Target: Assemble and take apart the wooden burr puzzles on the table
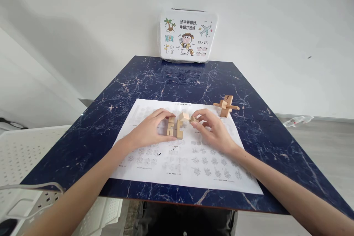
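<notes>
The left hand (151, 127) pinches a pale, notched wooden block (170, 127) by its ends, over a white printed paper sheet (129, 174) on the dark-blue marbled tabletop (132, 81). The right hand (212, 127) pinches a small tan wooden piece (194, 119). An inward push could knock the ungripped notched tan bar (179, 131) between them askew.

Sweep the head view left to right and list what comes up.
Perforated white container, left hand, notched wooden piece between the hands, right hand, white-and-red item on the floor.
</notes>
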Demonstrator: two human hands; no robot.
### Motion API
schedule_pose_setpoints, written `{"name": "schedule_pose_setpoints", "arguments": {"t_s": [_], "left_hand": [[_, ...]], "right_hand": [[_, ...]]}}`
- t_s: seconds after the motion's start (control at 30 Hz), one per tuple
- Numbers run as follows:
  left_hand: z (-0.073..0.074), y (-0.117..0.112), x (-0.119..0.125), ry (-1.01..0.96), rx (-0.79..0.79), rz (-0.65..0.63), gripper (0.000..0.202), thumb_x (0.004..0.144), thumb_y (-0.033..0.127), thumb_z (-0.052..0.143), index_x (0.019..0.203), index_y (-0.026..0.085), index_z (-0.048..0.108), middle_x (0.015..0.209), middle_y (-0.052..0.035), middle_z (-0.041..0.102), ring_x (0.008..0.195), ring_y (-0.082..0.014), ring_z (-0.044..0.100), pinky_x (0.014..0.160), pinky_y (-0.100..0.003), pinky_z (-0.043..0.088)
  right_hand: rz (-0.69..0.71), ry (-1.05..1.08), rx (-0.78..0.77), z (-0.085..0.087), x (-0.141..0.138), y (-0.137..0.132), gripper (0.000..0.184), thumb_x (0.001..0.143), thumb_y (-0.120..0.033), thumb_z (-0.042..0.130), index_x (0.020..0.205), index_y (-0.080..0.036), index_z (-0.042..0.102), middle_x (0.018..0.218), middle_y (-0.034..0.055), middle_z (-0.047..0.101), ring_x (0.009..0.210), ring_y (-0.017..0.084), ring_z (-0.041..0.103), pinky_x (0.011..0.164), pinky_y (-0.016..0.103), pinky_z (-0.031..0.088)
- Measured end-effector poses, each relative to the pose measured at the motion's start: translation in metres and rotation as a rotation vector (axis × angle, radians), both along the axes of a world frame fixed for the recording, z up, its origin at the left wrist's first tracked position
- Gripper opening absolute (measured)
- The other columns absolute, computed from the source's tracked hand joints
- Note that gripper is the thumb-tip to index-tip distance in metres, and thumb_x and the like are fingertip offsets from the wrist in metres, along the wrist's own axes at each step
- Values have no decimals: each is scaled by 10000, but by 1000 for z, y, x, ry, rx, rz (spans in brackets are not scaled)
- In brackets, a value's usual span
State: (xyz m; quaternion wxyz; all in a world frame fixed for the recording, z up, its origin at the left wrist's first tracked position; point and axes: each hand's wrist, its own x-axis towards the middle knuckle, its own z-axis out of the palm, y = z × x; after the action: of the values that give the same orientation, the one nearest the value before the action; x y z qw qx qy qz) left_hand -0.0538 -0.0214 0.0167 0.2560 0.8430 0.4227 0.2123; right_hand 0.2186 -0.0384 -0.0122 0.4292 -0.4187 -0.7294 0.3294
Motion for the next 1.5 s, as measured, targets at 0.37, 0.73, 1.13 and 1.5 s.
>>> {"name": "schedule_pose_setpoints", "arguments": {"t_s": [0.37,0.73,1.13,1.5], "left_hand": [[-6,-12,24,-148,198,7,636,866,510,843,1378,306,526,1322,-67,653,1116,-266,678,977,-441,555],[-16,-20,31,-122,390,-42,615,860,505,844,1345,257,559,1261,-86,698,1137,-297,682,990,-474,555],[-20,-20,33,-106,496,-59,556,860,440,858,1287,232,566,1198,-83,710,1067,-280,693,951,-459,549],[-18,-22,33,-134,506,-134,551,858,431,859,1288,231,580,1204,-93,717,1120,-291,698,974,-465,571]], "right_hand": [[64,-28,42,-6,-4,-12,207,1061,-378,590,1217,-242,588,1092,73,702,804,184,669,708,359,553],[83,-125,66,-6,-7,-20,245,1060,-417,575,1227,-238,562,937,48,691,731,181,627,634,312,495],[134,-207,106,-2,-1,-19,290,1046,-435,582,1260,-247,528,892,26,685,693,173,610,636,317,481],[135,-93,39,3,-6,-20,234,1042,-414,592,1188,-247,517,774,-16,618,667,165,586,616,312,468]]}}
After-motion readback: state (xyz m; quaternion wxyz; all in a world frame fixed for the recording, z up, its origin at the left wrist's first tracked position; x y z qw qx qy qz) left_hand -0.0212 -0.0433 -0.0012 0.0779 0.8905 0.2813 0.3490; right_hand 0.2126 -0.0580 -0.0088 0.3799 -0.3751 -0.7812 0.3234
